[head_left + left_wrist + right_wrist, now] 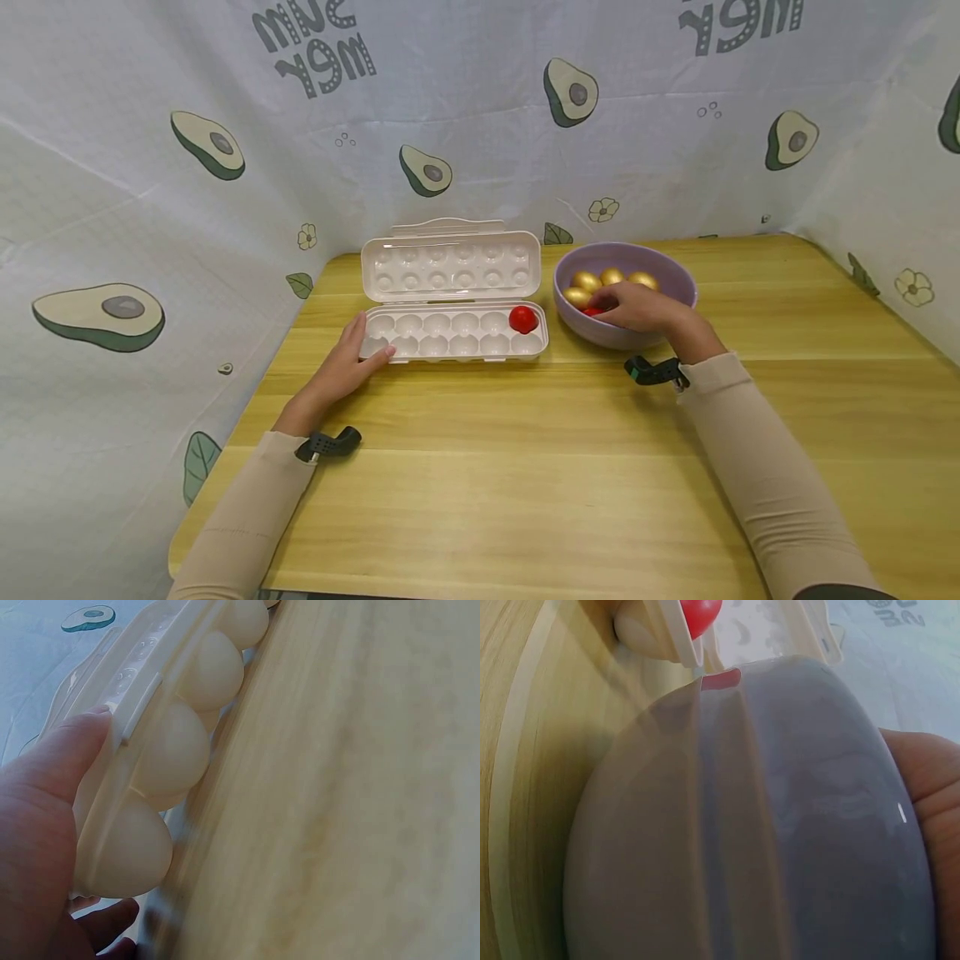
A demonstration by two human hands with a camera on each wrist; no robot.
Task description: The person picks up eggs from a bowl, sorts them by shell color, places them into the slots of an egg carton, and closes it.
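A pale egg carton [450, 358] lies open on the table, its lid [450, 289] tipped back. One red egg [522, 319] sits in the back cup at its right end. My left hand [337, 371] grips the carton's left end, thumb [71, 754] over the front rim and fingers round the side. Right of the carton stands a purple bowl [603, 331] with several gold eggs [587, 282]. Reaching over its rim, my right hand [637, 308] has curled fingers on another red egg [592, 312]; the fingertips are partly hidden. In the right wrist view the bowl wall [825, 810] covers most of that hand.
The wooden table [480, 475] extends in front of the carton and to the right of the bowl. Behind it hangs a white curtain [495, 108] printed with avocados. A dark wrist strap with a camera [656, 371] sits on each sleeve cuff.
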